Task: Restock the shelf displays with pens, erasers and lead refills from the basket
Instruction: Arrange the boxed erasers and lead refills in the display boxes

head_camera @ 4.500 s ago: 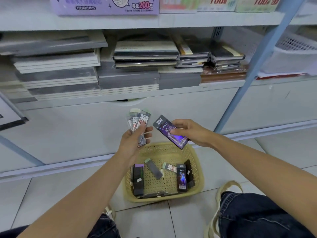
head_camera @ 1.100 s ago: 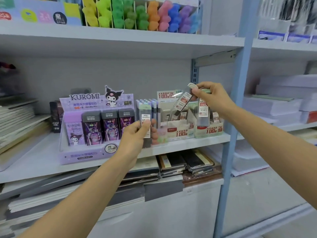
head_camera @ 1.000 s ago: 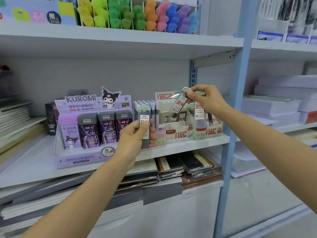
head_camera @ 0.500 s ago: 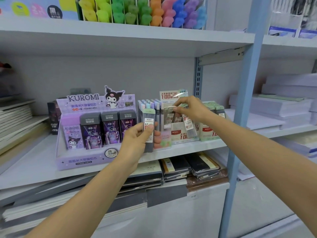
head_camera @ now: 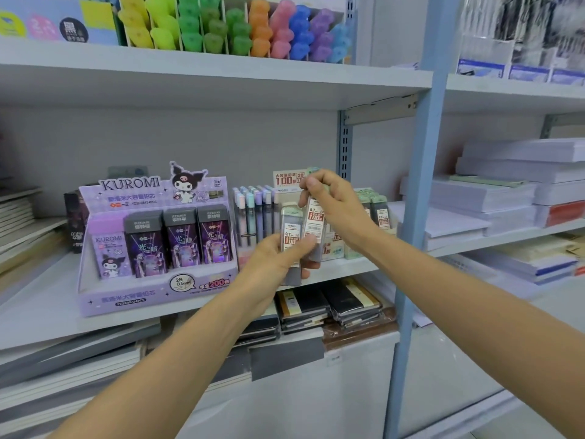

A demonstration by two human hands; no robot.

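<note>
Now hands, gripping lead refills

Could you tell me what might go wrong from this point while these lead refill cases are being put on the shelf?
1. The left hand grips several lead refill cases while the right hand pinches one by its top; pulling it could loosen the rest, which might drop.
2. The right forearm hovers near the green-capped refill display; reaching in could tip cases.
3. The pastel-capped pens stand close behind the hands and might get knocked.
</note>
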